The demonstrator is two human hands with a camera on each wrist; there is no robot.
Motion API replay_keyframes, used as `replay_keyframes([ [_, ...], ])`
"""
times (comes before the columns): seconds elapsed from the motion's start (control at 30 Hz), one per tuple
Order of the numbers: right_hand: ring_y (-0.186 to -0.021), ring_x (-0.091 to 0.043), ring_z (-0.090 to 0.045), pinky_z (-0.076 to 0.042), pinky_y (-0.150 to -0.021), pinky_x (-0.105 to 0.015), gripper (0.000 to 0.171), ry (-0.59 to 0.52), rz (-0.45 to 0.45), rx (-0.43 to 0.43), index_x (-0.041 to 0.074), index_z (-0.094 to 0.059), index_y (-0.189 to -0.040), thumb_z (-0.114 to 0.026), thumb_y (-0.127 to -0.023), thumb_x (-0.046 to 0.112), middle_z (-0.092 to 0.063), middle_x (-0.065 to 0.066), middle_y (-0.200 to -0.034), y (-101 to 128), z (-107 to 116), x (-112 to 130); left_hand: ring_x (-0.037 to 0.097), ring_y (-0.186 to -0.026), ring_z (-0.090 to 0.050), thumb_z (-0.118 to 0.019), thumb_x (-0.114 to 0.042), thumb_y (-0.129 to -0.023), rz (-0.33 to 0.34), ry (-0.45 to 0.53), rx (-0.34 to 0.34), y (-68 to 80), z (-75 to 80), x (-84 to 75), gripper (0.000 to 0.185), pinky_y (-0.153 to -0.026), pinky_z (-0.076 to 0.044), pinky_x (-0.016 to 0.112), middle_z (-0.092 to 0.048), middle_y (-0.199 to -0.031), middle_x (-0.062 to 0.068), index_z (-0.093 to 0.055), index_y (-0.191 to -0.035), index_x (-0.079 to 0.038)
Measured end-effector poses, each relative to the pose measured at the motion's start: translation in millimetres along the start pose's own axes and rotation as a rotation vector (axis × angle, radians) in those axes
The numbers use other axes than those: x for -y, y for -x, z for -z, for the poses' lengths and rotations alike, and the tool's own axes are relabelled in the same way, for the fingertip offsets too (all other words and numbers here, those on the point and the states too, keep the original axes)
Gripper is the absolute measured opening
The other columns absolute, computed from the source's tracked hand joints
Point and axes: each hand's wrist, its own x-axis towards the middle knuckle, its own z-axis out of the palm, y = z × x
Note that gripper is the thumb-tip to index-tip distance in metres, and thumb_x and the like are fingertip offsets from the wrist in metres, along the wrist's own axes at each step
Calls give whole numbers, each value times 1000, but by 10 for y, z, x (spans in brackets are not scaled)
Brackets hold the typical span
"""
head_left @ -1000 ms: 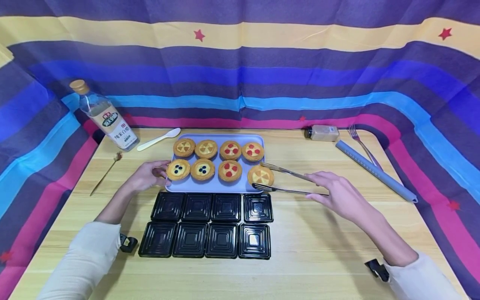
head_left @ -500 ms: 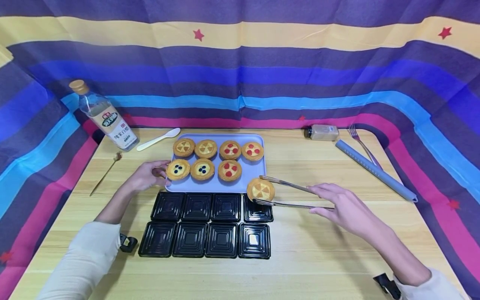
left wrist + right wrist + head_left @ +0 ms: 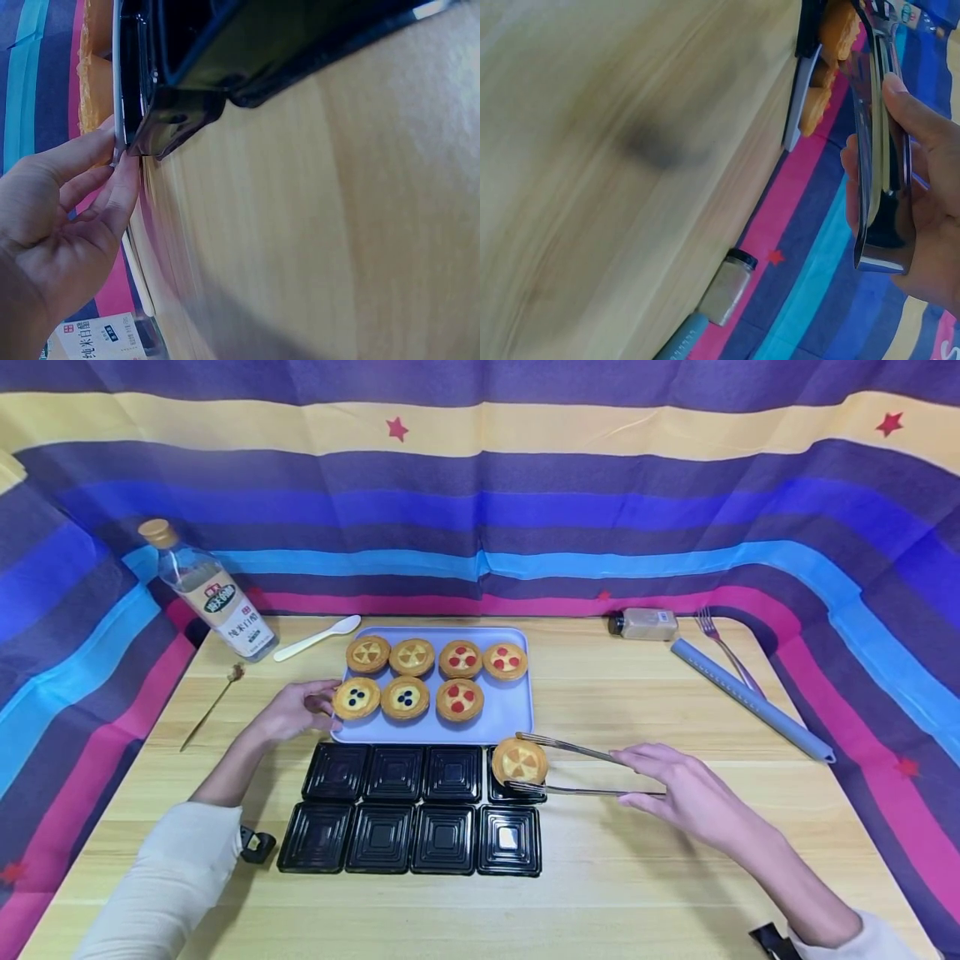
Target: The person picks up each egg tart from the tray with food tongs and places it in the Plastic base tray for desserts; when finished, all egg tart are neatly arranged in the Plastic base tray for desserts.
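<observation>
One golden tart (image 3: 520, 761), yellow-orange wedges, in tongs (image 3: 577, 770)

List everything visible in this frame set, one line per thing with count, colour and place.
Egg tarts on lavender tray: seven, golden with yellow, red or blue toppings, table centre.
Tart held in metal tongs: one, yellow-topped, over the back-right black cup.
Metal tongs: one, silver, right of the cups.
Black plastic square cups: eight, two rows, in front of the tray.
Vinegar bottle: one, clear, back left.
White plastic spoon: one, beside the bottle.
Small brown spoon: one, far left.
Spice jar: one, lying back right.
Metal fork: one, back right.
Blue-grey roll: one, right.
Left hand: touches the tray's left edge.
Right hand: grips the tongs.
</observation>
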Motion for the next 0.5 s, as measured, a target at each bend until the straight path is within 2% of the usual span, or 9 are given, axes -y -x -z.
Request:
replay_keyframes([
  [0.5, -102, -23, -65, -56, -83, -40, 50, -7, 17, 2, 10, -66, -120, -79, -74, 25, -68, -6, -113, -12, -86, -2, 19, -93, -60, -75, -9, -76, 5, -1, 2, -5, 4, -3, 82, -75, -52, 19, -59, -116, 23, -32, -144, 4],
])
